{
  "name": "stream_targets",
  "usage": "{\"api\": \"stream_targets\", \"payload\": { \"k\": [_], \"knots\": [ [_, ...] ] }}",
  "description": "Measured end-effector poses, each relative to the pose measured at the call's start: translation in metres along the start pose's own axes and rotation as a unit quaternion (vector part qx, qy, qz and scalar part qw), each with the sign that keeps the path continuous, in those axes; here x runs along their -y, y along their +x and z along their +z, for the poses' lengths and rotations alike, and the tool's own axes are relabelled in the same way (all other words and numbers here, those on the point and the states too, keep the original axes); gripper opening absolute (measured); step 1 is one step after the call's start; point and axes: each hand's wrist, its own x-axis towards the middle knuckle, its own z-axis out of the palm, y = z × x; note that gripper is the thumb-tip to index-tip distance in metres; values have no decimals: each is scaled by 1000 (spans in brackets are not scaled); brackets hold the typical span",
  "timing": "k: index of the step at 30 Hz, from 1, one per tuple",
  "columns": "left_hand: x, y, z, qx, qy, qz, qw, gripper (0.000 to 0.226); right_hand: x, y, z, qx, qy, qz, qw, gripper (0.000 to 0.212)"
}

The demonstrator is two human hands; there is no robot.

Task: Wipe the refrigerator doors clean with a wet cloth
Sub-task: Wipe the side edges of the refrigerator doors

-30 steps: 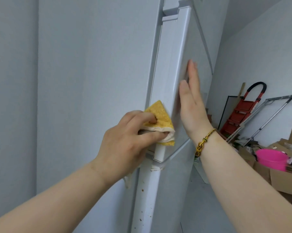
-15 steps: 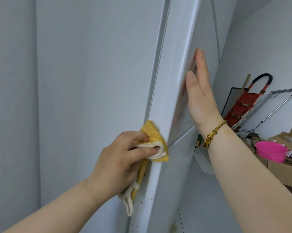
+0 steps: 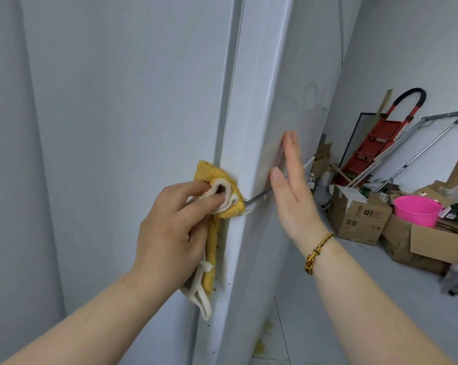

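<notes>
Edge of the refrigerator door (image 3: 256, 114) is free above the left hand (image 3: 175, 227) and cloth (image 3: 209, 172); right hand (image 3: 293, 204) blocks the front. Open floor (image 3: 367, 285) to the right, then cardboard boxes (image 3: 359, 217), pink basin (image 3: 416, 210) and step ladder (image 3: 372, 143) crowd the far wall (image 3: 407, 48).

No text in this view is legible to you. The cardboard box (image 3: 359, 214) bears dark printed marks, possibly handling symbols, too small to read. Print on the green package (image 3: 457, 212) is blurred.

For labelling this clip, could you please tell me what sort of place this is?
Probably a storage or utility room: a white refrigerator stands near piled cardboard boxes, a folded red step ladder and a pink tub.
</notes>
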Motion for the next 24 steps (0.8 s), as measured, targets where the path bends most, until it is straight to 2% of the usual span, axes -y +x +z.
{"api": "stream_targets", "payload": {
  "k": [5, 8, 13, 18, 24],
  "knots": [
    [3, -10, 2, 15, -67, -56, 996, 25, -6, 1, 4, -6, 5, -9, 1000, 44],
    [2, -46, 6, 32, -77, -80, 993, 23, -8, 0, 8, -11, 13, -10, 1000, 43],
    [-5, -74, 5, 53, -110, -145, 982, 24, -4, 0, 11, -31, 9, -11, 999, 50],
    [-10, -18, 8, -6, -100, -103, 990, 29, -2, 0, 12, -43, -2, -6, 999, 55],
    [-6, -78, 10, 26, -77, -66, 995, 27, -4, -1, 20, -66, 10, -9, 998, 49]
  ]
}}
